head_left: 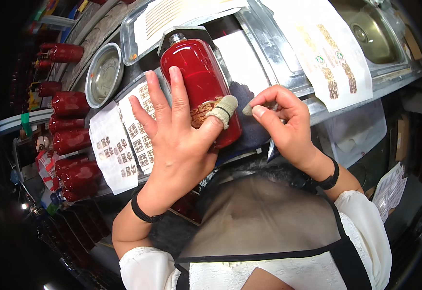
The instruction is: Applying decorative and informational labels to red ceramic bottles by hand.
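Observation:
A glossy red glass bottle [191, 60] lies on its side, its threaded neck pointing away from me, with a gold ornate decal [202, 110] low on its body. My left hand [177, 130] rests across it with fingers spread. The left thumb, in a pale cloth finger cover [224, 110], presses beside the decal. Just right of the bottle, my right hand [290, 128] is pinched closed. A small greyish tip shows at its fingers; whether it is a covered finger or something held, I cannot tell. Under the bottle's right side is a dark blue cloth [252, 133].
Decal sheets [112, 164] lie left of the bottle, and a larger sheet [365, 82] hangs over the right edge near a metal sink [365, 29]. A metal bowl [105, 72] stands far left. Several red bottles [71, 104] line the left side. A pointed metal tip [271, 151] shows below my right hand.

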Demonstrator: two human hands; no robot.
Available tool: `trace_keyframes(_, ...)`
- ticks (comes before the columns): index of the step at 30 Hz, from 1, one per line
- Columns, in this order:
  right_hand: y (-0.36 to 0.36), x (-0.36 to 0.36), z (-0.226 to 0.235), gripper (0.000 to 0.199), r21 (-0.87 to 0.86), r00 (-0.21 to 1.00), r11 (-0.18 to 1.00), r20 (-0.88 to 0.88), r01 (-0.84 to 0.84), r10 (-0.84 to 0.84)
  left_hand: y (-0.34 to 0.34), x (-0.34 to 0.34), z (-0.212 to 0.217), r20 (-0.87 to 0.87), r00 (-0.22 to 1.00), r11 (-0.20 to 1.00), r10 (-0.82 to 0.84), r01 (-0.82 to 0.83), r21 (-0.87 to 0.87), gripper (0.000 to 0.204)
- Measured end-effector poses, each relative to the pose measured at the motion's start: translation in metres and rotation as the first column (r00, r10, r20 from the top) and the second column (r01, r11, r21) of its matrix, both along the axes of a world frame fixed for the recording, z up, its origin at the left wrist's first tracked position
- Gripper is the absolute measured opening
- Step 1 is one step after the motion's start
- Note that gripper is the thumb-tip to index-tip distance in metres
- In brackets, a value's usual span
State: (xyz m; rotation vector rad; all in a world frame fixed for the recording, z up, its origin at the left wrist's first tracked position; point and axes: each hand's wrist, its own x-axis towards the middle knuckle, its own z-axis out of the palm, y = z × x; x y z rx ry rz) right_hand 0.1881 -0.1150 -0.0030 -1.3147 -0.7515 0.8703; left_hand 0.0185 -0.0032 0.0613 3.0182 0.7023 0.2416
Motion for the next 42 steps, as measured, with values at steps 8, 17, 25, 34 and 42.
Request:
trace_keyframes(8,-0.008,-0.006,0.006,0.012,0.104,0.955,0.994,0.298,-0.034,0.001,-0.003,-0.017,-0.023,0.170,0.985,0.999,0.003,-0.009,0.033,0.074)
trace_keyframes(17,0.012,-0.020,-0.003,0.027,0.246,0.746,0.944,0.666,-0.219,-0.001,-0.007,-0.036,-0.043,0.263,0.949,0.983,0.176,-0.153,-0.104,0.082)
trace_keyframes(25,0.016,-0.025,0.004,0.020,0.211,0.630,0.925,0.776,-0.316,0.038,-0.009,-0.042,-0.057,0.394,0.899,0.977,0.191,-0.135,-0.167,0.077)
trace_keyframes(34,0.003,-0.008,0.010,0.008,0.229,0.883,0.959,0.467,-0.168,0.044,-0.006,-0.043,-0.053,0.395,0.897,0.968,0.198,-0.116,-0.222,0.080)
trace_keyframes(42,0.035,0.019,0.019,0.021,-0.082,0.936,0.996,-0.348,0.027,-0.054,-0.007,-0.042,-0.058,0.428,0.877,0.963,0.218,-0.122,-0.239,0.083)
